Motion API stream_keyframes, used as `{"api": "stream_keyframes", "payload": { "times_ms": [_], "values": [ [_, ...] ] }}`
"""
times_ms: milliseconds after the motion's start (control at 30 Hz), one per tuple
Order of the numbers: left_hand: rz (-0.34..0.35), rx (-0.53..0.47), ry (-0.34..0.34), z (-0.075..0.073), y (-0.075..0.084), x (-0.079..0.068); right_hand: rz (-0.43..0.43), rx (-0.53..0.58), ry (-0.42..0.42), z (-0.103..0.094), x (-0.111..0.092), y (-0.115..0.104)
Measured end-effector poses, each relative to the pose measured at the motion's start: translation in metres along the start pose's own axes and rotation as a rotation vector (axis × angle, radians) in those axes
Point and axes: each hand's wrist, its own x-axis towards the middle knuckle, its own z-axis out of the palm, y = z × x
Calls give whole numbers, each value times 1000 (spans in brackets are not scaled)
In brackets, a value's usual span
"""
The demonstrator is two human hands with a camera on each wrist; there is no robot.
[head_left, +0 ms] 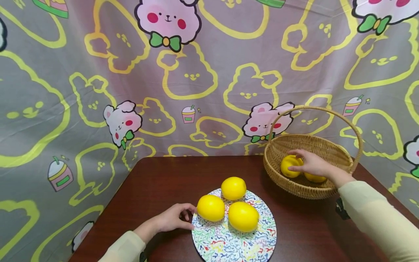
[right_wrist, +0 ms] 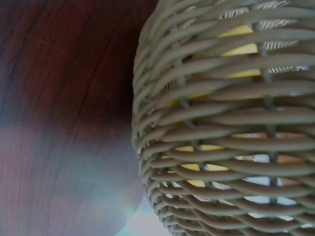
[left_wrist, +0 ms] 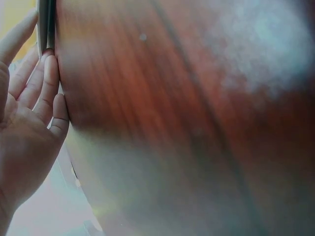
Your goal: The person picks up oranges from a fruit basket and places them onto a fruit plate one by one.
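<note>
In the head view, my right hand point(head_left: 311, 162) reaches into a wicker basket point(head_left: 281, 183), thumb and fingers round a yellow lemon point(head_left: 288, 165). Another lemon point(head_left: 315, 178) lies beneath that hand, partly covered. My left hand point(head_left: 171, 217) rests at the left rim of a round, colourfully squiggled plate point(head_left: 226, 251), thumb and fingertips right at its edge. Three lemons sit grouped on the plate: one at the back point(head_left: 234, 188), one at left point(head_left: 211, 208), one at right point(head_left: 243, 217). The left wrist view shows extended fingers point(left_wrist: 42, 88) by the plate's edge; the right wrist view shows mostly woven basket wall point(right_wrist: 226, 118).
A dark reddish-brown wooden table point(head_left: 157, 182) carries everything. The basket's tall arched handle point(head_left: 314, 108) rises over its opening at the back right. A grey patterned cloth point(head_left: 212, 83) hangs behind the table and along both sides.
</note>
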Motion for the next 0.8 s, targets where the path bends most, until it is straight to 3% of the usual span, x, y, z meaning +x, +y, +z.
{"api": "stream_keyframes", "payload": {
  "times_ms": [367,800],
  "values": [
    [-21,28,13,-1,-1,1,7,-7,6,1,1,-1],
    [1,9,7,1,1,0,89,-30,-80,-9,8,5]
  ]
}}
